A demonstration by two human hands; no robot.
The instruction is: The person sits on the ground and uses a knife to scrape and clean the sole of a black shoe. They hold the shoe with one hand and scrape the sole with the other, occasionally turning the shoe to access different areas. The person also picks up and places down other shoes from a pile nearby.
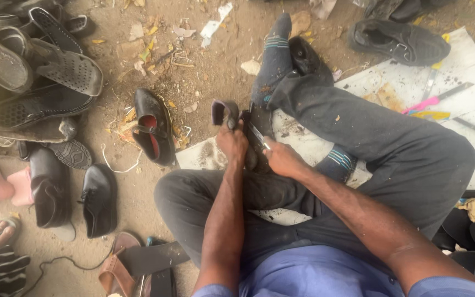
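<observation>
Shoe pile (34,82) left; knives (441,99) right on board (468,60).
</observation>
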